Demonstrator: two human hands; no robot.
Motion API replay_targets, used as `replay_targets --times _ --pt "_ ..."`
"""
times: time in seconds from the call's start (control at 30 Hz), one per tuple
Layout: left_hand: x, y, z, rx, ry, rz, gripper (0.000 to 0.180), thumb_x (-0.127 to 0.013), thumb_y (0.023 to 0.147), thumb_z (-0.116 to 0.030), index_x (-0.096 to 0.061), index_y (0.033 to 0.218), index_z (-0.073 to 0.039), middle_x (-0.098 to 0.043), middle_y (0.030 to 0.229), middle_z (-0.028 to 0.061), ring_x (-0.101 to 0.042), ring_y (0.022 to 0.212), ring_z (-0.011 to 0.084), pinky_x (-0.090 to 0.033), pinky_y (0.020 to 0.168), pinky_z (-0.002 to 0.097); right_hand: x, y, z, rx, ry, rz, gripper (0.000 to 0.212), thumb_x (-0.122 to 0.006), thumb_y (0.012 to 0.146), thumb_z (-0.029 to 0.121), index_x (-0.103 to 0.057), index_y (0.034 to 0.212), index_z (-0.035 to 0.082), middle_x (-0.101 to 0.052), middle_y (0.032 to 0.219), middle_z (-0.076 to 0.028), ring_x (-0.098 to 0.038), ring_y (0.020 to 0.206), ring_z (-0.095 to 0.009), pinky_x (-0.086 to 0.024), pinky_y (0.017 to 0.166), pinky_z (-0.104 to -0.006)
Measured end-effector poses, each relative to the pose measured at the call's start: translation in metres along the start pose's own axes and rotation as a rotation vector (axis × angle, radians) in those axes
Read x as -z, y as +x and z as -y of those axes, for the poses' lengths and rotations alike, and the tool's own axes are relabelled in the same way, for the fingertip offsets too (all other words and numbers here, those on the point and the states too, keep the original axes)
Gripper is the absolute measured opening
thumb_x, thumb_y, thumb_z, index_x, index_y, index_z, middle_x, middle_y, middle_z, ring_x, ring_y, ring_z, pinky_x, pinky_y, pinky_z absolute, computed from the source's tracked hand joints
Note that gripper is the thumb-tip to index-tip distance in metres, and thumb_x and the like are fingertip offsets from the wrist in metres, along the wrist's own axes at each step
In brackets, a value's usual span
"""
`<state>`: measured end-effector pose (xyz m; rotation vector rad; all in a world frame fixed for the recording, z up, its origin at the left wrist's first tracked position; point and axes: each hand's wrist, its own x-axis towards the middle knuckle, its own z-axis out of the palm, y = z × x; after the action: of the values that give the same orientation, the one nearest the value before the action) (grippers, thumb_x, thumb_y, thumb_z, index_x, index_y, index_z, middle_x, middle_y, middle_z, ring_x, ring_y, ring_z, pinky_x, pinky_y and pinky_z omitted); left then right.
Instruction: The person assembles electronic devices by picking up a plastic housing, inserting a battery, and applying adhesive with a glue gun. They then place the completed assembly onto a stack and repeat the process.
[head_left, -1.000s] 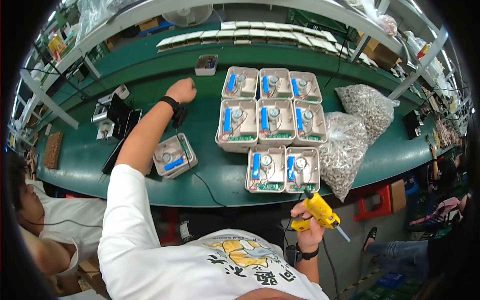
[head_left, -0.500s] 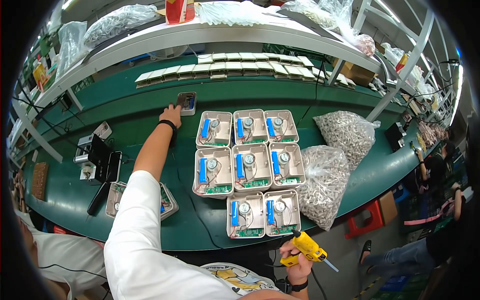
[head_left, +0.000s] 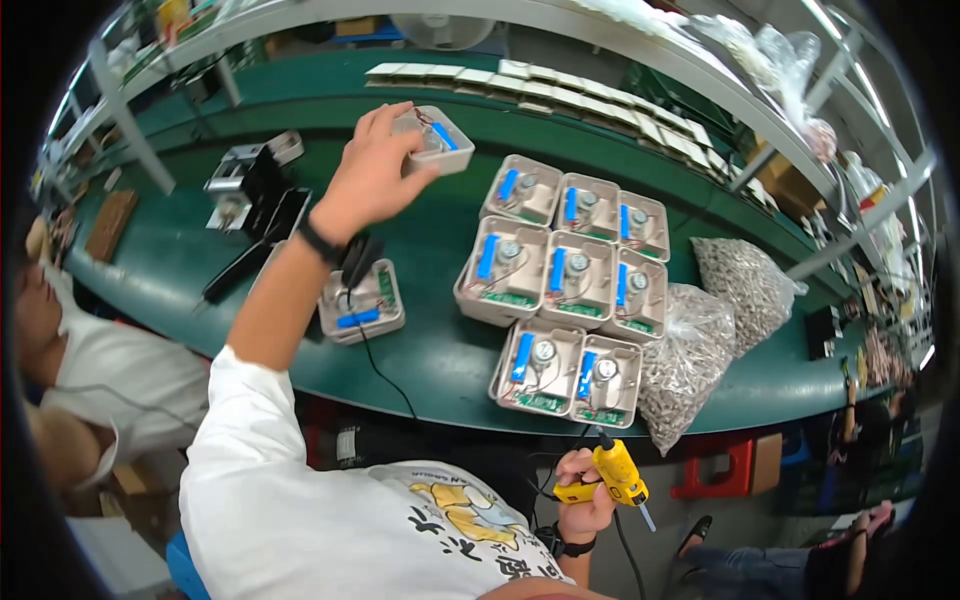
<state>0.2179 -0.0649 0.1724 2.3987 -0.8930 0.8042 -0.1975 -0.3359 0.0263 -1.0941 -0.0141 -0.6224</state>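
Observation:
My left hand (head_left: 372, 172) reaches out over the far side of the bench and grips a light grey plastic housing (head_left: 455, 160) by its left side. A blue cylindrical battery (head_left: 444, 136) and thin wires show inside it; my fingers cover the rest. Low at the right, my right hand (head_left: 585, 510) is wrapped around a yellow hot glue gun (head_left: 620, 474). Its dark nozzle points up toward the bench edge, and a pale glue stick (head_left: 649, 516) protrudes from its rear. Several open housings (head_left: 478, 300), with batteries, round metal parts and green boards, stand in rows in the middle.
Another open housing (head_left: 396, 318) sits below my left forearm, beside a black cable. Clear bags of small pale parts (head_left: 690, 370) lie right of the rows. White-topped pieces (head_left: 560, 98) line the back. A metal device (head_left: 235, 185) stands left; a person (head_left: 130, 370) is beside me.
My left hand has lifted the housing off the bench and brought it nearer. The view has turned left, shifting the rows of housings rightward. My right hand still holds the glue gun.

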Motion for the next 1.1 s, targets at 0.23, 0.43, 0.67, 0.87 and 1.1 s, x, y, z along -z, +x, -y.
replay_targets --times 0.23,0.43,0.67,0.87,1.1 --pt "0.115 -0.173 -0.112 -0.082 -0.359 0.032 0.029 -0.089 0.072 -0.02 -0.064 0.075 -0.006 -0.059 0.148 0.0189 -0.051 0.139 0.0436 -0.039 0.116 0.0594 -0.01 -0.006 -0.003 -0.027 0.059 0.157 0.029 -0.061 0.1 0.037 -0.059 0.1 0.008 -0.073 0.097 -0.02 -0.055 0.072 -0.021 -0.046 0.069 -0.0407" --pt "0.061 -0.291 -0.133 -0.006 -0.416 0.21 0.033 -0.093 0.072 -0.027 -0.065 0.072 -0.01 -0.065 0.142 0.0074 -0.055 0.135 0.0344 -0.037 0.116 0.0606 -0.023 -0.019 -0.008 -0.064 0.089 0.279 0.027 -0.06 0.099 0.035 -0.059 0.101 0.008 -0.073 0.097 -0.02 -0.055 0.072 -0.021 -0.045 0.071 -0.0411" --pt "-0.008 -0.313 -0.14 0.179 -0.037 -0.052 0.035 -0.094 0.071 -0.042 -0.073 0.078 -0.015 -0.067 0.136 0.0033 -0.057 0.129 0.0295 -0.034 0.114 0.0582 -0.033 -0.04 0.0 -0.101 0.068 0.308 0.025 -0.059 0.098 0.031 -0.06 0.103 0.007 -0.073 0.098 -0.02 -0.054 0.071 -0.021 -0.045 0.072 -0.0415" --pt "-0.02 -0.292 -0.141 0.281 0.063 -0.093 0.035 -0.094 0.069 -0.044 -0.078 0.084 -0.016 -0.066 0.135 0.0036 -0.056 0.126 0.0294 -0.036 0.108 0.0555 -0.032 -0.049 0.006 -0.072 0.043 0.282 0.025 -0.057 0.098 0.029 -0.06 0.105 0.006 -0.073 0.1 -0.022 -0.054 0.071 -0.022 -0.045 0.072 -0.0412" --pt "-0.032 -0.274 -0.111 0.394 0.011 -0.114 0.032 -0.095 0.071 -0.036 -0.079 0.089 -0.016 -0.066 0.136 0.0042 -0.056 0.123 0.0307 -0.044 0.098 0.0475 -0.031 -0.054 0.003 -0.08 0.001 0.247 0.024 -0.057 0.098 0.029 -0.06 0.105 0.006 -0.073 0.101 -0.023 -0.055 0.072 -0.022 -0.046 0.073 -0.0416"
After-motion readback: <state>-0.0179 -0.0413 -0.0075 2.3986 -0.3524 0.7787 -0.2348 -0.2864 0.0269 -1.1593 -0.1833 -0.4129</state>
